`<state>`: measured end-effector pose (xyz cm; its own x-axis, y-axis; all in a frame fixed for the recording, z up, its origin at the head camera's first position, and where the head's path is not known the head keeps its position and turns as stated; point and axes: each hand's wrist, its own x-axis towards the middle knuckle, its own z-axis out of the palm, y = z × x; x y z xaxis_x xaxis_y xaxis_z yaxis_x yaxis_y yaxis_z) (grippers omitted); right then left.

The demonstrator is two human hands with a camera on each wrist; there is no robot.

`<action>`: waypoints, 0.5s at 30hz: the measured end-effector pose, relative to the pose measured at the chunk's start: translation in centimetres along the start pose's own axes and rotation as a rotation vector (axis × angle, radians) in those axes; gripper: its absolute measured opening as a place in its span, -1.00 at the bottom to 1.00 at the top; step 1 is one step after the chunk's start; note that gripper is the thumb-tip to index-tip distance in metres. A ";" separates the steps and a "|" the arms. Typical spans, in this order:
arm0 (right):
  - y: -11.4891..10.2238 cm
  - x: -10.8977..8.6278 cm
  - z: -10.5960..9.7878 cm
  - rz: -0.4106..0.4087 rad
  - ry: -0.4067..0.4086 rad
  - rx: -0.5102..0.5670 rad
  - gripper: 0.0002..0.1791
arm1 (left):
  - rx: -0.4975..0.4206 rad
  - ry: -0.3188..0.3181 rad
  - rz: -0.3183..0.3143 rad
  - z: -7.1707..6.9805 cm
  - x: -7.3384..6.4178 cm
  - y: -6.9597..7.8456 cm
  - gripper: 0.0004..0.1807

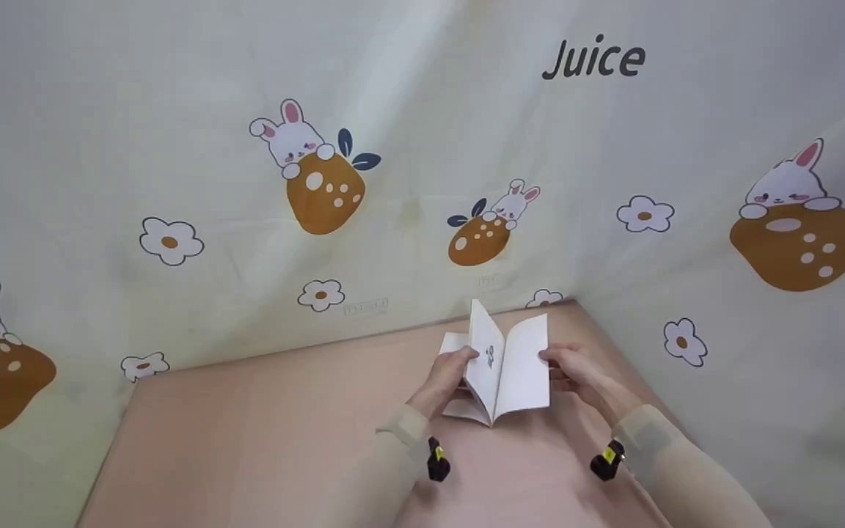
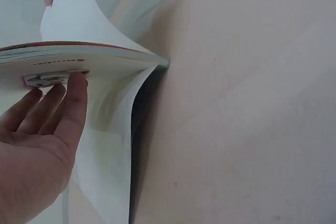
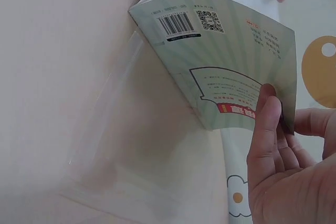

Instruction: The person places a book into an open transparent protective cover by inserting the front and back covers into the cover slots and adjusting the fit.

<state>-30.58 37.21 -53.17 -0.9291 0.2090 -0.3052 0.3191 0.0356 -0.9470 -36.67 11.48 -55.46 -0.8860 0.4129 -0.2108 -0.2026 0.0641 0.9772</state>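
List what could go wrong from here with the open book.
The left hand pinches a block of pages while a leaf fans out apart from it; that leaf might crease if the book is closed carelessly.

The right hand grips the side with the back cover, which bows, so a harder pull could bend it.

If either grip loosened, pages could flip and the opening be lost.

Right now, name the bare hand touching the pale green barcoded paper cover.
The right hand, fingers against that cover; the left hand pinches white inner pages.
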 end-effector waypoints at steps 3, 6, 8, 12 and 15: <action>0.1 0.1 0.0 0.000 -0.005 0.004 -0.73 | 0.003 -0.005 -0.027 -1.6 0.0 -0.4 -0.42; 0.2 0.1 -0.1 -0.001 -0.011 -0.006 -0.88 | -0.007 -0.005 -0.045 -3.2 -0.1 -0.9 -0.43; 0.4 0.1 -0.1 0.003 -0.003 -0.009 -0.94 | 0.007 0.008 -0.053 -4.1 -0.2 -1.3 -0.47; 0.6 0.2 -0.2 0.020 0.017 -0.025 -0.92 | 0.095 0.061 -0.080 -5.5 -0.4 -2.1 -0.55; 0.8 0.3 -0.2 0.026 0.028 -0.034 -0.85 | 0.168 0.106 -0.110 -6.0 -0.5 -2.6 -0.60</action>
<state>-30.54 37.48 -53.99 -0.9150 0.2377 -0.3261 0.3494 0.0625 -0.9349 -38.23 5.68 -58.01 -0.9032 0.2978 -0.3091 -0.2359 0.2571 0.9371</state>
